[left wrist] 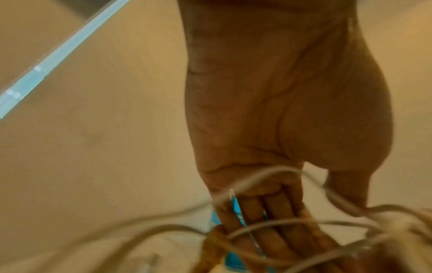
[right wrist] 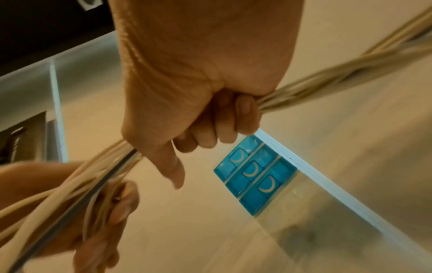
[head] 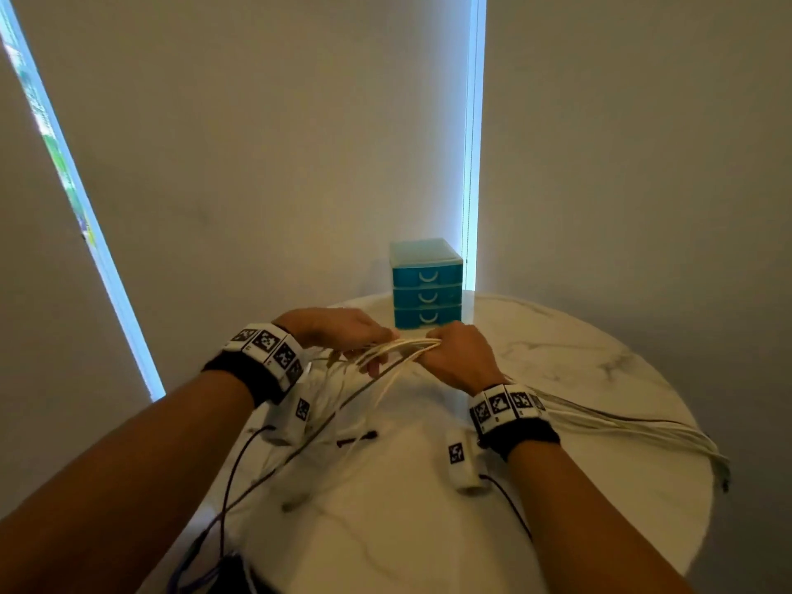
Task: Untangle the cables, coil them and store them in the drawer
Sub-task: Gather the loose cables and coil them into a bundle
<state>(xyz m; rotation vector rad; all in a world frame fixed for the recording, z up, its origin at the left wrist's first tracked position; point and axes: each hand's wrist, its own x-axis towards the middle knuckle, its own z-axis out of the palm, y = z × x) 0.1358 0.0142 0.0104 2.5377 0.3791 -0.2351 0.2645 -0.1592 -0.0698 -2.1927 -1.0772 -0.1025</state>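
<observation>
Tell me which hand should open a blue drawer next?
Probably the left hand. The right hand is curled tight round the whole bundle of cables, so it is busy. The left only has its fingers among loose strands, and the drawers stand just beyond both hands.

We find a plain domestic room: a round marble-patterned worktop (head: 578, 379) set against pale roller blinds (head: 265, 143), daylight showing at their edges, and a small blue drawer unit (head: 426, 285) at the worktop's far edge.

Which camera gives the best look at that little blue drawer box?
The head view: the drawer box stands whole and sharp, all three drawers closed. The right wrist view shows it tilted; the left wrist view shows only blurred blue slivers behind fingers.
</observation>
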